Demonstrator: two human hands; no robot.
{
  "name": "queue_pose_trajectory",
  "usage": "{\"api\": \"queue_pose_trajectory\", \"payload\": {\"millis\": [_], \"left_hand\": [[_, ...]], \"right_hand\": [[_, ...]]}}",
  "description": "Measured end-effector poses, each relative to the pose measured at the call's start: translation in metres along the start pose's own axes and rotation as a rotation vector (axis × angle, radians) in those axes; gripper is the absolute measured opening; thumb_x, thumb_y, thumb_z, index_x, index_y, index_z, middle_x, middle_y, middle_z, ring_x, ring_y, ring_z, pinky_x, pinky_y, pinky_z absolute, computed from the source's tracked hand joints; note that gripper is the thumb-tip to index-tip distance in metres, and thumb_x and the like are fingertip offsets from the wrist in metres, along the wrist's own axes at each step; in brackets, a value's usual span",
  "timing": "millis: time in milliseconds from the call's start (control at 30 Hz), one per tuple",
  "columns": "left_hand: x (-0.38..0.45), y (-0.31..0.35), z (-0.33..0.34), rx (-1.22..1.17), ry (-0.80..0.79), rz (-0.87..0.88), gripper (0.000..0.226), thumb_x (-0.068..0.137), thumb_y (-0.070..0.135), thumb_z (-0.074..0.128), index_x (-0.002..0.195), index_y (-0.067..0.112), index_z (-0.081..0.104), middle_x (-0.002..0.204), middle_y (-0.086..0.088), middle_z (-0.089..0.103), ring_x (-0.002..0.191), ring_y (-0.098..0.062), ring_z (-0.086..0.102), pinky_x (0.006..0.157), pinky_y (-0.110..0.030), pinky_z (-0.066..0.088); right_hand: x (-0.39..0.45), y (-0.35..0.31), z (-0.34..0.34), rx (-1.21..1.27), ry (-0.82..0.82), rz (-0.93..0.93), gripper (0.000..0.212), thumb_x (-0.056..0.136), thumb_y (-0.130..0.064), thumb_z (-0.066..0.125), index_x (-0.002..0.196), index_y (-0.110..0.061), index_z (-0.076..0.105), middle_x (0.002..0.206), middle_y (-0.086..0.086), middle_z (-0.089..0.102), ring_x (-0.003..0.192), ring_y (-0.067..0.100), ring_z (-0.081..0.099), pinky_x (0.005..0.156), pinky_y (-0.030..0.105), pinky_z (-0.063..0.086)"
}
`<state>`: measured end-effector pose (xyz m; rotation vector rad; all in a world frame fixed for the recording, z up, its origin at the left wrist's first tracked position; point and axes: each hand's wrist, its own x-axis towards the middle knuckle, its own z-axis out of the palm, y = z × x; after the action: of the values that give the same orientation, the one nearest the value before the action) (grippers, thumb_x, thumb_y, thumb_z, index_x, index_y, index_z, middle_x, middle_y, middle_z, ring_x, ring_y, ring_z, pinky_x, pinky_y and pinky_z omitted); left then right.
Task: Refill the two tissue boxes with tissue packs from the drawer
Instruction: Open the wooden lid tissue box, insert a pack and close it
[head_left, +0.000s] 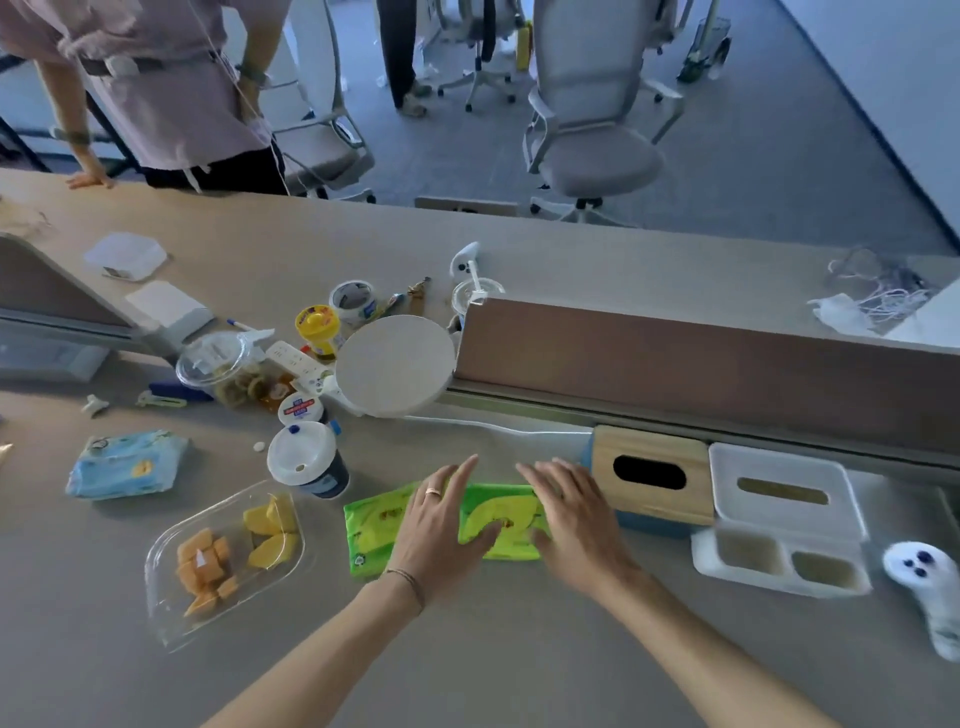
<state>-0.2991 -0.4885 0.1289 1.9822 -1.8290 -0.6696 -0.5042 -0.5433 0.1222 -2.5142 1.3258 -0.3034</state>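
A green tissue pack (374, 530) lies flat on the desk in front of me. My left hand (441, 530) rests on its middle with fingers spread, and my right hand (571, 514) lies flat over its right end. Right of the pack stands a tissue box with a wooden lid (652, 499) and a dark oval slot. Further right sits a white tissue box (779, 514) with a slot on top and two small trays at its front. A blue tissue pack (124, 462) lies at the left.
A clear tray of cut fruit (223, 561) and a lidded cup (306, 462) sit left of the green pack. Cups, jars and a round white lamp head (395, 364) crowd the middle. A brown divider (701, 358) runs behind the boxes. A person stands at the far left.
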Motion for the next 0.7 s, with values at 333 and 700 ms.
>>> {"api": "queue_pose_trajectory", "payload": {"millis": [333, 700], "left_hand": [[0.066, 0.13, 0.069, 0.251, -0.252, 0.174, 0.087, 0.08, 0.047, 0.07, 0.154, 0.036, 0.025, 0.164, -0.01, 0.014, 0.151, -0.028, 0.013, 0.115, -0.04, 0.031], [0.094, 0.142, 0.108, 0.327, -0.318, 0.086, 0.06, 0.08, 0.031, 0.074, 0.132, 0.031, 0.045, 0.165, -0.014, -0.013, 0.106, -0.039, 0.064, 0.076, -0.037, 0.052]], "right_hand": [[-0.056, 0.114, -0.067, -0.115, 0.015, 0.283, 0.063, 0.068, -0.023, 0.081, 0.128, -0.021, 0.059, 0.116, -0.004, 0.064, 0.105, 0.025, 0.057, 0.087, 0.04, 0.049], [-0.041, 0.154, -0.05, -0.25, -0.247, 0.164, 0.039, 0.067, -0.029, 0.08, 0.101, -0.018, 0.065, 0.098, 0.0, 0.068, 0.102, 0.026, 0.057, 0.089, 0.037, 0.045]]}}
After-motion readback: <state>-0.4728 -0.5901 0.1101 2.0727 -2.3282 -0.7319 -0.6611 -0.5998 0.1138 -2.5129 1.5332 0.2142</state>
